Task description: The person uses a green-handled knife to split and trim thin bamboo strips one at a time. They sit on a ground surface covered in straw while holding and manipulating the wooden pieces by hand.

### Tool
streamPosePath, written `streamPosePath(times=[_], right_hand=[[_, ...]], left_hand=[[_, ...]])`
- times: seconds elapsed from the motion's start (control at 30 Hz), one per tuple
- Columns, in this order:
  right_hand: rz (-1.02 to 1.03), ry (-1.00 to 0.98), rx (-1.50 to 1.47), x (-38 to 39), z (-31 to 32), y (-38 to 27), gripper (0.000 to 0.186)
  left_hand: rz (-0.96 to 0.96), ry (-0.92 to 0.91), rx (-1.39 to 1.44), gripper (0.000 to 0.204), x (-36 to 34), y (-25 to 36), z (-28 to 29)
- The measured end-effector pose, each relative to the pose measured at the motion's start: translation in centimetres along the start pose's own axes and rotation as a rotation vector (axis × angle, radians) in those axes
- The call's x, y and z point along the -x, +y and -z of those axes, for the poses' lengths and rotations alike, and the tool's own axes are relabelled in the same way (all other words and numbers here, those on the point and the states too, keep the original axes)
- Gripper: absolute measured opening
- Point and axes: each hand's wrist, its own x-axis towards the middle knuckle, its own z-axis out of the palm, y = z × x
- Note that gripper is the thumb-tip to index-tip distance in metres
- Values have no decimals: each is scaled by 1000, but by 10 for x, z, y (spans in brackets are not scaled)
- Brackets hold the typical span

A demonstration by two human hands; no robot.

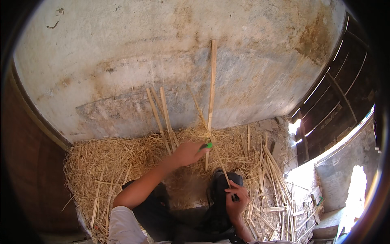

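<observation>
My left hand (187, 153) reaches out over the straw, its fingers closed on a small tool with a bright green end (209, 145); the rest of the tool is mostly hidden. The green end is close to the upper part of a thin wooden strip (219, 161). The lower end of that strip is in my right hand (237, 200), closed by my right knee. Something dark (235, 197) shows at the right hand's fingers, too small to name. Behind the strip, a taller wooden stick (212, 81) leans upright on the wall.
Several more sticks (163, 110) lean on the stained plaster wall (134, 53). Loose straw (105, 156) covers the floor around my dark-clothed legs. A heap of split wooden strips (280, 179) lies on the right, near a bright gap beside dark boards (337, 85).
</observation>
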Motion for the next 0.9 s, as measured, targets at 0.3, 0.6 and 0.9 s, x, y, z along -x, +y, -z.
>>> streamPosePath(times=[0.3, 0.6, 0.9], right_hand=[[11, 11, -12, 0, -2, -2, 21], [19, 28, -11, 1, -2, 2, 21], [11, 15, -8, 0, -1, -2, 21]], left_hand=[[89, 15, -8, 55, 2, -5, 0], [-54, -79, 6, 60, 9, 16, -1], [87, 53, -27, 53, -1, -9, 4]])
